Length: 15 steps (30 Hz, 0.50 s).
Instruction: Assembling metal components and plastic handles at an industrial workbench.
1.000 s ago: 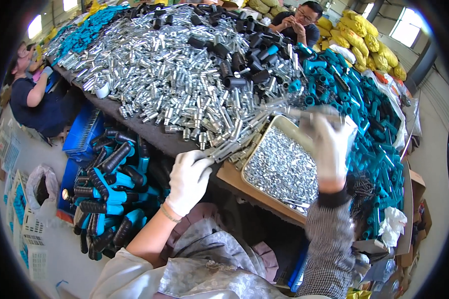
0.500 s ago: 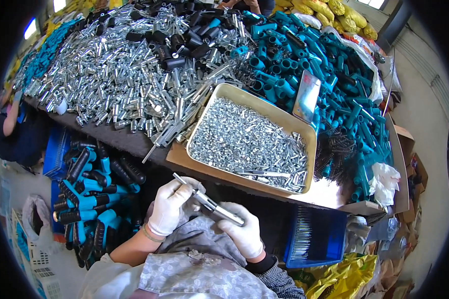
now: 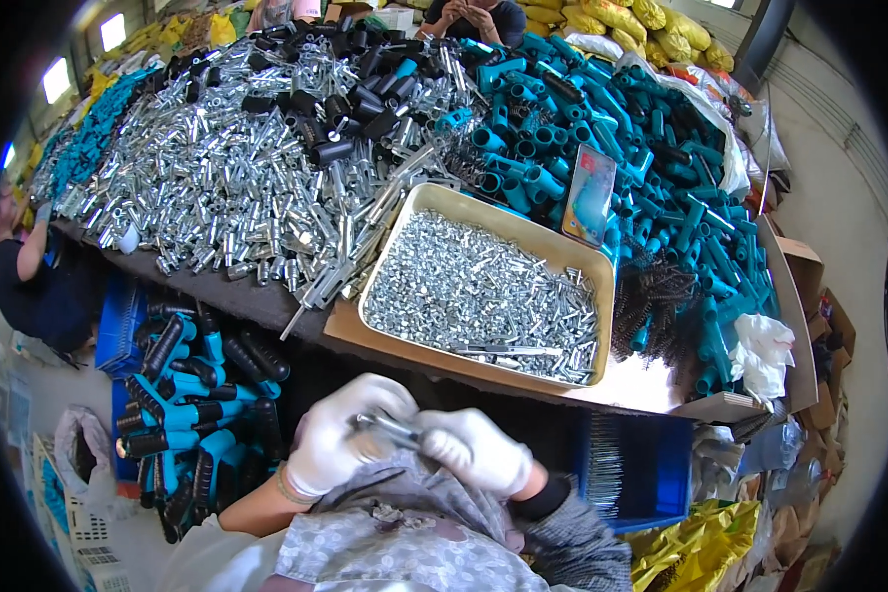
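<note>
Both my hands wear white gloves and meet over my lap, in front of the table. A shiny metal cylindrical part (image 3: 393, 431) lies between them, mostly covered by the gloves. My left hand (image 3: 343, 439) is closed around one end. At the other end, my right hand (image 3: 479, 451) grips with thumb and fingers, slightly blurred. A thin dark strip (image 3: 378, 480) shows below the left hand; I cannot tell whether it belongs to the part. Just beyond the hands, a cream tray (image 3: 607, 316) holds many small metal pieces.
Metal tubes (image 3: 227, 187) are heaped at the table's left, teal plastic housings (image 3: 533, 148) at its right. A boxed phone-like item (image 3: 590, 194) lies on them. Teal-and-black tools (image 3: 178, 395) fill a blue crate at left; a blue bin (image 3: 661, 474) holds rods. People work at the far edge and left.
My hands have drawn closer together and the metal part has turned, so less of it shows. The thin rod end that pointed up past the left hand is out of sight.
</note>
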Each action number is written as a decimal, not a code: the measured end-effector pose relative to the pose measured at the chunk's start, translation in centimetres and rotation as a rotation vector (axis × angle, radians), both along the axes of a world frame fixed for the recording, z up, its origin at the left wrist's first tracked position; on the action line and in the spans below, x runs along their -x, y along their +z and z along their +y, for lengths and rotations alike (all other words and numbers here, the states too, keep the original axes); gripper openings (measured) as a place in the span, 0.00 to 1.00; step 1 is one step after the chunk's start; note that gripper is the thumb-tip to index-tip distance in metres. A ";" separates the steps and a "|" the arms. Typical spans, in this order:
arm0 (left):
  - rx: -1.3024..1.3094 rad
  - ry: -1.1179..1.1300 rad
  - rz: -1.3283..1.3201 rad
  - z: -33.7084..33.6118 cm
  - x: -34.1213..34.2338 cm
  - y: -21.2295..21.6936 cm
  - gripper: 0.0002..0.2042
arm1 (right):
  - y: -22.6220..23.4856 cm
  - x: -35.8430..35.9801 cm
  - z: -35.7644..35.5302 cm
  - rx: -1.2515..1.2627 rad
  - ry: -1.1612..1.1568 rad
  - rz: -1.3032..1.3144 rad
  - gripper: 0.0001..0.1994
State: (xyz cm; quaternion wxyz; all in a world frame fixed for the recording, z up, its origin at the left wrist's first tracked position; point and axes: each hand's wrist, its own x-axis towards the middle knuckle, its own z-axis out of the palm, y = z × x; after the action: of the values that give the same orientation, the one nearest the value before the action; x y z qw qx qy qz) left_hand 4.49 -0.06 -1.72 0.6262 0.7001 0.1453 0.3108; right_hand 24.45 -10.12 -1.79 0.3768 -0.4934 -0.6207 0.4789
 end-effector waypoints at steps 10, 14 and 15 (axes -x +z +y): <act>0.003 0.318 -0.038 0.0 2.5 1.3 0.31 | 8.9 -14.2 20.7 -0.659 -0.718 -1.184 0.08; 0.032 0.368 0.049 -0.6 3.6 1.4 0.30 | 9.8 -12.6 27.7 -0.895 -0.570 -1.396 0.16; 0.030 0.370 0.046 -0.5 3.7 1.5 0.30 | 10.0 -12.6 28.4 -0.822 -0.504 -1.468 0.15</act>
State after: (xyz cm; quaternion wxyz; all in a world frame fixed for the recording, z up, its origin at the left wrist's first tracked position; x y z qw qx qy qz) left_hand 0.83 -0.59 -0.22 0.5655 0.6588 0.2903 0.4024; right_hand 37.09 18.29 8.24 0.1247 -0.6245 -0.7022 -0.3184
